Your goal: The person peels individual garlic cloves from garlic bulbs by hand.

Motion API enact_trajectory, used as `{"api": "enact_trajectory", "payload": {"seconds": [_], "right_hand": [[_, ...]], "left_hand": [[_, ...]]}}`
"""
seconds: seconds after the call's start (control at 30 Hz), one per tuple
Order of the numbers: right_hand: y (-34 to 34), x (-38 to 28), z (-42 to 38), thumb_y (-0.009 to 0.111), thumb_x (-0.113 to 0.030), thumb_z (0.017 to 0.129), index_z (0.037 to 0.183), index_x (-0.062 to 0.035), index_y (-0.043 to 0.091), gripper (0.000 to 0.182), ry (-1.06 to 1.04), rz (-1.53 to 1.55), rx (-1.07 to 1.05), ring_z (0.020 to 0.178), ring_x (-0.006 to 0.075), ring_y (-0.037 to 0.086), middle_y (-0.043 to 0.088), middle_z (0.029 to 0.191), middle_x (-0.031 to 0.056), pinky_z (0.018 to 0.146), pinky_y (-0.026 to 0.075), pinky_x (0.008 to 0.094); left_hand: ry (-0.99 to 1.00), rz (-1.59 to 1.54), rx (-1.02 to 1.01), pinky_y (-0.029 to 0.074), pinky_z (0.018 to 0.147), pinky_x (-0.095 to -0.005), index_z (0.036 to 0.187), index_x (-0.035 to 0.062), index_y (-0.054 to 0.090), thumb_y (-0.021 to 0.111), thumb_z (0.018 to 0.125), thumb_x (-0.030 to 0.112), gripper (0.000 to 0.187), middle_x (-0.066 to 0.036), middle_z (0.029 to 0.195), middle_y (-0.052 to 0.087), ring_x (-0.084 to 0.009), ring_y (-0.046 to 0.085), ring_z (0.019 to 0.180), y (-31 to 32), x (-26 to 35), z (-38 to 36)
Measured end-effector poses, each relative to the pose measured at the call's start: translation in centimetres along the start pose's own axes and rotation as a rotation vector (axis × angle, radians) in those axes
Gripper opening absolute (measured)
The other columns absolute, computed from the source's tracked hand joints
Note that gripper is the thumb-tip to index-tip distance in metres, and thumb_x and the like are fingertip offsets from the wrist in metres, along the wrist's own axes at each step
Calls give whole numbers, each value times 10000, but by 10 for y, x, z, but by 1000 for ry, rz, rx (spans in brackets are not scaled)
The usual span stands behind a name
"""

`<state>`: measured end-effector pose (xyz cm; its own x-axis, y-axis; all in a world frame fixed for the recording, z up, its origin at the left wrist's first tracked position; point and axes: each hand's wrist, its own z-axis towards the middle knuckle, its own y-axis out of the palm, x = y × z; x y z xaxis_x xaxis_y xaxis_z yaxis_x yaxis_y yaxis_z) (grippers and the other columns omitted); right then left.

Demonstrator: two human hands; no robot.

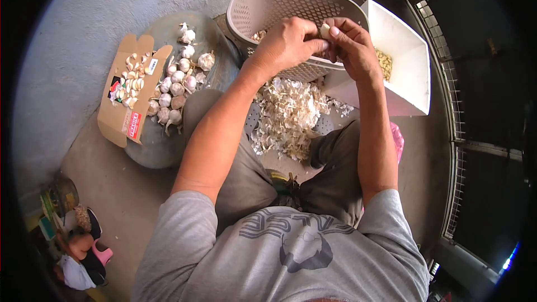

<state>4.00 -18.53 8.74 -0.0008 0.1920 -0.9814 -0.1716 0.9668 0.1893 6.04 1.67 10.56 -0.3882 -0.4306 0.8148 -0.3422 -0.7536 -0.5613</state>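
Over the near rim of the beige perforated basket [296, 72], my two hands are close together. My right hand [356, 50] pinches a pale garlic clove [325, 31] between thumb and fingers. Right beside it, my left hand [288, 45] is closed, thumb against its fingers; what it grips is hidden. Reddish-skinned cloves [259, 35] show inside the basket. Below the hands lies a heap of garlic skins [291, 114] between my legs. To the left, several whole garlic bulbs [177, 76] rest on a round grey surface [154, 148].
An opened cardboard box [114, 120] holding loose cloves [133, 83] lies at the left. Behind my right hand stands a white foam box [411, 86] with peeled cloves [384, 65]. A barred metal door [456, 134] borders the right. Assorted items [84, 240] sit at lower left.
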Motion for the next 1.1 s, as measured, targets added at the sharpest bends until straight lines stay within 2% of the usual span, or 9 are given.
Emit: {"api": "enact_trajectory", "payload": {"seconds": [0.1, 0.13, 0.27, 0.33, 0.5, 0.73, 0.87, 0.9, 1.1], "right_hand": [[1, 1, 1, 681, -213, 992, 1100, -7, 640, 236, -10, -12, -6, 562, 76, 572, 650, 799, 12, 496, 457, 222], [0, 1, 0, 645, -236, 1015, 1073, -14, 641, 230, 4, -62, 14, 532, 69, 545, 619, 729, 8, 477, 448, 225], [-3, 7, 5, 573, -320, 1057, 977, -33, 621, 302, 52, 31, -67, 493, 70, 511, 569, 647, 17, 454, 434, 231], [3, 11, 4, 552, -310, 1070, 943, -43, 611, 302, 2, -74, 27, 516, 88, 531, 601, 708, 42, 459, 438, 232], [3, 5, 1, 597, -257, 1051, 938, -39, 609, 246, -69, -9, -34, 549, 102, 585, 637, 750, 42, 490, 507, 241], [2, 11, 3, 596, -273, 1057, 883, -41, 616, 290, -147, -240, 68, 494, 40, 437, 524, 613, -30, 438, 363, 218], [1, 7, 0, 579, -276, 1066, 864, -40, 605, 311, -105, -86, 67, 504, 44, 425, 507, 604, -23, 458, 353, 216], [0, 4, 0, 593, -251, 1058, 864, -38, 599, 288, -83, -90, 97, 512, 45, 434, 517, 620, -14, 464, 359, 216], [18, -8, -4, 655, -183, 1020, 965, 4, 644, 195, -206, -338, 238, 551, 59, 515, 601, 707, -3, 502, 422, 223]], "left_hand": [[45, -163, 135, 571, 742, -348, 1076, 21, 705, 786, 879, 221, 292, -134, 913, 748, -204, 736, 838, 8, -6, 0], [234, -188, 214, 560, 716, -361, 1024, 7, 712, 776, 880, 178, 233, -162, 887, 735, -252, 732, 804, 13, -12, 3], [326, -55, 296, 502, 629, -406, 878, -35, 685, 731, 907, 148, 191, -227, 793, 662, -330, 662, 669, 13, -13, 1], [373, -137, 370, 480, 597, -390, 801, -41, 631, 689, 948, 166, 260, -198, 672, 597, -217, 627, 612, 26, -27, 10], [276, -139, 309, 497, 587, -345, 912, -26, 655, 659, 992, 208, 247, -132, 720, 657, -169, 620, 627, 25, -16, 5], [206, -227, 305, 574, 685, -316, 1028, -21, 662, 640, 1005, 171, 195, -126, 853, 747, -191, 734, 780, 34, -12, 5], [-34, -701, 133, 581, 596, -267, 1038, -22, 665, 621, 1022, 168, 196, -82, 819, 724, -134, 707, 684, 23, -16, 9], [3, -782, 185, 564, 498, -249, 964, -36, 667, 618, 1012, 165, 212, -89, 760, 698, -130, 692, 594, 23, -17, 11], [25, -706, 150, 558, 536, -236, 1026, -4, 689, 635, 1019, 204, 216, -58, 815, 704, -91, 665, 624, 19, -26, 11]]}}
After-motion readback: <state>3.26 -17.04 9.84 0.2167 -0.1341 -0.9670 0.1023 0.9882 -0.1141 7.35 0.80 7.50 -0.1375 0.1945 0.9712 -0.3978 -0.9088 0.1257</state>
